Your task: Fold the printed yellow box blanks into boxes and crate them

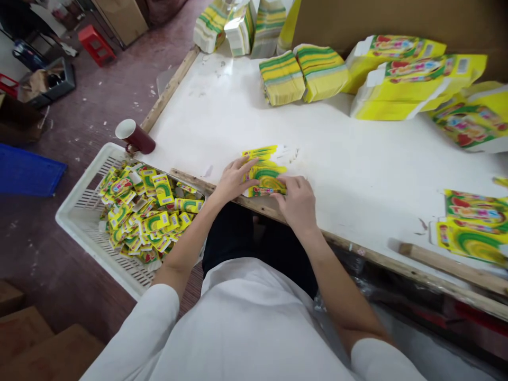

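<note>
A yellow and green printed carton blank (268,172) lies on the white table by its near edge, partly covered by my fingers. My left hand (234,179) grips its left side, thumb and fingers reaching over the print. At the lower right corner, my right hand (296,200) has its thumb and bent fingers on the carton's near flap, which looks folded up. Left of me, a white plastic basket (81,211) holds many small yellow cartons (154,222), heaped together.
A maroon mug (137,136) stands at the table's left corner. Stacks of blanks (281,79) and larger piles (416,79) line the back. More flat cartons (472,227) lie at right beside a wooden strip (452,267). A red stool (96,45) is on the floor.
</note>
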Demonstrator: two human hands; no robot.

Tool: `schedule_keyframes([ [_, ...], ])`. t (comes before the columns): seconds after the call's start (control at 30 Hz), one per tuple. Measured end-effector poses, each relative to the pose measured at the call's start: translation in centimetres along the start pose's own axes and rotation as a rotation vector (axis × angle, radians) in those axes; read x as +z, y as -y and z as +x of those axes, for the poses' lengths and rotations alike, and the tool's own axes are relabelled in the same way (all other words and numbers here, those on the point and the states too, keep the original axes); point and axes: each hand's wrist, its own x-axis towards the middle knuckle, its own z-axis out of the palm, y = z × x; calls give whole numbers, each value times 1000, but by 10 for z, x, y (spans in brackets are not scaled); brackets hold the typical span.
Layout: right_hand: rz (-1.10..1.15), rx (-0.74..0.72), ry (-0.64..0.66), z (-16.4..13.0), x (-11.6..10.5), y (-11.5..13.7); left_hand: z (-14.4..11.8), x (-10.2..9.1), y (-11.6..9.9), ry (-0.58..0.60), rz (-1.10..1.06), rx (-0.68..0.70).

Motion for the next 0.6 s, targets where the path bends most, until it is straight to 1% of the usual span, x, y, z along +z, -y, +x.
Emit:
schedule_keyframes([
  [0.03, 53, 31, -24, -1, -1, 1, -6, 1, -5, -98, -15, 9],
  [0.1, 214, 125, -71, -2, -6, 5, -20, 3, -20, -369, -111, 14],
  [0.13, 314, 171, -90, -2, -8, 10, -28, 5, -31, -500, -219, 11],
  [0.17, 418, 202, -97, -3, -11, 15, -34, 6, -44, -599, -370, 4],
  [0.2, 515, 208, -82, -4, -14, 22, -40, 8, -57, -646, -557, -12],
  [0.23, 602, 191, -44, -5, -16, 31, -44, 8, -70, -645, -763, -49],
  [0.27, 683, 157, 14, -7, -18, 40, -46, 8, -83, -614, -968, -107],
  [0.33, 848, 86, 163, -13, -18, 60, -44, 4, -105, -565, -1303, -246],
  [0.37, 934, 60, 233, -17, -18, 68, -42, 0, -113, -583, -1423, -300],
  [0.4, 1008, 45, 283, -21, -16, 76, -39, -5, -119, -626, -1512, -336],
  [0.43, 1057, 39, 308, -25, -15, 82, -36, -10, -123, -688, -1568, -348],
  [0.5, 1043, 31, 297, -29, -10, 89, -33, -18, -126, -784, -1601, -353],
  [0.57, 952, 34, 236, -30, -7, 89, -35, -21, -124, -807, -1565, -374],
  [0.6, 910, 43, 198, -29, -5, 88, -37, -21, -122, -784, -1538, -375],
])
